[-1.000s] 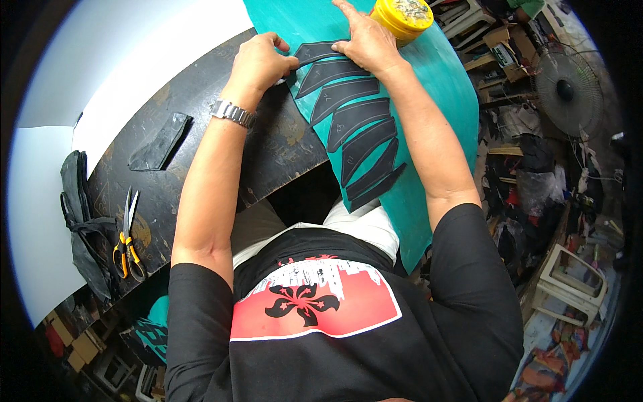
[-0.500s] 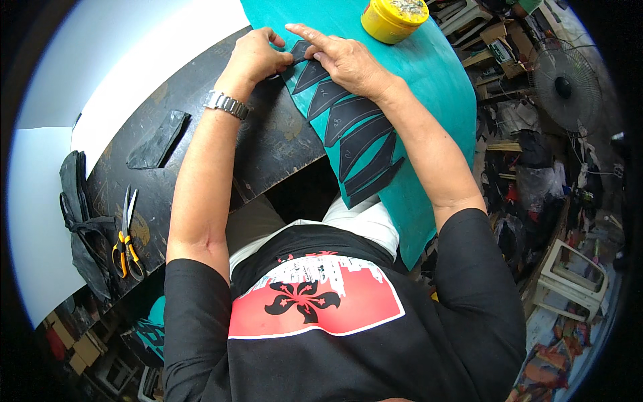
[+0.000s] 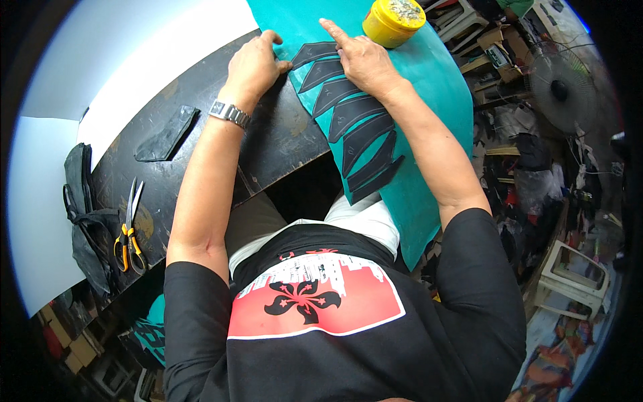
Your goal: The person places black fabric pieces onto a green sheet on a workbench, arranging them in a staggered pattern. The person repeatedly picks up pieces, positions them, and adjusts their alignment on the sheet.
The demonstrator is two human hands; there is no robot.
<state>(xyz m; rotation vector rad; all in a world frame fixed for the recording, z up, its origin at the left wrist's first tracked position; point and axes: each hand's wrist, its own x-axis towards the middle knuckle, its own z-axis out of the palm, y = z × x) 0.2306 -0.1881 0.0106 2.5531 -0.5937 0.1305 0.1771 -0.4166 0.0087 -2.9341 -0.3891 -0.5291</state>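
Note:
Several black curved, pointed pieces (image 3: 362, 112) with pale outlines lie overlapping in a fanned row on a teal sheet (image 3: 435, 80). At the far end of the row is the topmost black piece (image 3: 313, 52). My left hand (image 3: 254, 67) is at that piece's left tip, thumb stretched toward it and index finger apart from the thumb; whether the thumb touches is hard to tell. My right hand (image 3: 368, 67) rests over the right ends of the far pieces, index finger pointing out and the other fingers partly hidden beneath. Neither hand grips anything visible.
A yellow tub (image 3: 394, 23) with a crusted lid stands on the sheet beyond my right hand. Left on the dark tabletop (image 3: 281, 147) lie orange-handled scissors (image 3: 131, 234), a black scrap (image 3: 166, 137) and a bundle of black material (image 3: 84, 201). A fan (image 3: 561, 87) stands at right.
The farthest black piece, earlier partly hidden between both hands, now lies spread on the sheet. My right hand has moved right, and the fingers of my left hand have parted.

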